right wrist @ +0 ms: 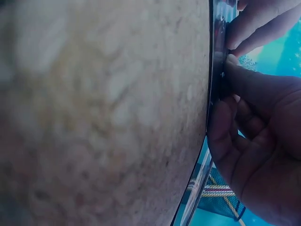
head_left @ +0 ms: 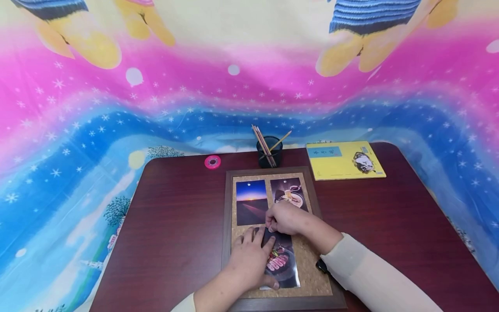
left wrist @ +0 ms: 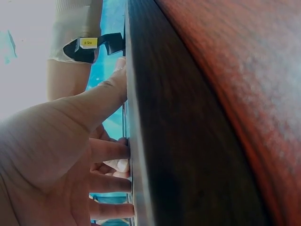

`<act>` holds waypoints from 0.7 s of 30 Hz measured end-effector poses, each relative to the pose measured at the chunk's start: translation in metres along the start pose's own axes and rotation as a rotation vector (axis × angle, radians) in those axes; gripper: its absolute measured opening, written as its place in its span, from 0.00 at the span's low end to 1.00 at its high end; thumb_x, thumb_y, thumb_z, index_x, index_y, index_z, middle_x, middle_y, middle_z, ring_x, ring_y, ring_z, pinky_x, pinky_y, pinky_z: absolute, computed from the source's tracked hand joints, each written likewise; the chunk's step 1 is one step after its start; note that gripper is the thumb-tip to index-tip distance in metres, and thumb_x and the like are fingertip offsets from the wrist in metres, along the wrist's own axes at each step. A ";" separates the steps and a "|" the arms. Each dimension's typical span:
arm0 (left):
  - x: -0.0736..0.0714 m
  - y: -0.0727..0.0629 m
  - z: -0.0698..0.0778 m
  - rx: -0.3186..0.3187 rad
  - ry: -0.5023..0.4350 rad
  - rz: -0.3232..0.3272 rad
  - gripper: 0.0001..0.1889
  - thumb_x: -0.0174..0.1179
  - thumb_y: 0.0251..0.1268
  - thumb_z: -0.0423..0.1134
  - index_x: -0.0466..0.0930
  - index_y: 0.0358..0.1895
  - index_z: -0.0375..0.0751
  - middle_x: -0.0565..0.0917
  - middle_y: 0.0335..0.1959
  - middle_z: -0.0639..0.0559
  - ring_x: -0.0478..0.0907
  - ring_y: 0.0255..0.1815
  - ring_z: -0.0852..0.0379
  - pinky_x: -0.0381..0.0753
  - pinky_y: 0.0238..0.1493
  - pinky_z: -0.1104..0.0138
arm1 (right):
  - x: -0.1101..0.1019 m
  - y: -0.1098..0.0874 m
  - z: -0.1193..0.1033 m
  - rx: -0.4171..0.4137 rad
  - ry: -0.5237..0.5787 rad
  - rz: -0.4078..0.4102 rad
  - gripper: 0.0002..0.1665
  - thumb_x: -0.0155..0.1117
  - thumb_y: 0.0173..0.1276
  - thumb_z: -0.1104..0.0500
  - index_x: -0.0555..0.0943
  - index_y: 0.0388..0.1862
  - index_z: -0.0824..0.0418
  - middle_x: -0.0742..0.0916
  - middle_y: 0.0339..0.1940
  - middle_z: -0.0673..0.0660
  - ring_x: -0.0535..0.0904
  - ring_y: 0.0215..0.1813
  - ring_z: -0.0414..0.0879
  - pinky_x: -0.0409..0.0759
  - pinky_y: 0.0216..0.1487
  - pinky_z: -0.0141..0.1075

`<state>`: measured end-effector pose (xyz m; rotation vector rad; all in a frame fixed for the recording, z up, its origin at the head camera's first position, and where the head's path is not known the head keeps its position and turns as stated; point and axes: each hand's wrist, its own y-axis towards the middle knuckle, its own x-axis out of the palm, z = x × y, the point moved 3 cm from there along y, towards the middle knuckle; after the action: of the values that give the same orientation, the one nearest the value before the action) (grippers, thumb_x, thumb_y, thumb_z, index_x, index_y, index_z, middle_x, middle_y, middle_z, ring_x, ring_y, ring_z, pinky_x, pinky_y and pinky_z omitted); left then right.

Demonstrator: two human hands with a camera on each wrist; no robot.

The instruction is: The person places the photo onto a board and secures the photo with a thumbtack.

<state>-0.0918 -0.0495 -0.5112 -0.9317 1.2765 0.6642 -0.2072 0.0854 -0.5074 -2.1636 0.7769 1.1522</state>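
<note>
A cork board (head_left: 312, 277) with a brown wooden frame lies on the table. My left hand (head_left: 247, 262) rests with spread fingers on a dark photo of sliced meat (head_left: 282, 260), holding it flat against the cork. At that photo's top edge, my right hand (head_left: 286, 216) has thumb and fingers curled together, pinching a small pale pushpin mostly hidden by the fingers. Above, a sunset road photo (head_left: 251, 201) and a food photo (head_left: 288, 190) are fixed side by side, each with a small pale pin near its top. The right hand partly covers the food photo.
Behind the board stands a black mesh pen cup (head_left: 269, 158) holding several pencils. A yellow book (head_left: 345, 160) lies at the back right, and a round pink container (head_left: 212, 162) at the back left. A patterned cloth (head_left: 234, 99) hangs behind the table (head_left: 175, 225).
</note>
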 end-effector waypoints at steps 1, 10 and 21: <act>0.000 0.000 0.000 0.001 0.002 0.001 0.64 0.65 0.32 0.86 0.69 0.79 0.55 0.64 0.79 0.39 0.63 0.75 0.35 0.73 0.67 0.41 | 0.000 0.000 0.000 0.008 -0.009 0.002 0.12 0.72 0.65 0.63 0.85 0.26 0.47 0.82 0.25 0.38 0.77 0.31 0.38 0.79 0.41 0.37; 0.001 0.000 -0.003 -0.014 -0.009 0.006 0.65 0.66 0.31 0.86 0.67 0.79 0.57 0.64 0.80 0.41 0.62 0.76 0.36 0.72 0.68 0.42 | 0.001 0.001 -0.002 0.043 -0.011 0.012 0.12 0.74 0.65 0.61 0.83 0.25 0.47 0.81 0.24 0.40 0.76 0.30 0.39 0.78 0.42 0.39; 0.000 -0.005 -0.004 0.008 0.006 0.010 0.65 0.63 0.33 0.87 0.65 0.80 0.58 0.60 0.82 0.42 0.62 0.77 0.37 0.72 0.69 0.43 | 0.003 -0.004 0.000 0.026 0.014 0.018 0.12 0.71 0.69 0.61 0.83 0.27 0.47 0.81 0.25 0.38 0.76 0.30 0.38 0.78 0.41 0.38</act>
<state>-0.0899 -0.0552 -0.5103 -0.9211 1.2889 0.6642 -0.2029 0.0876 -0.5088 -2.1497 0.8148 1.1318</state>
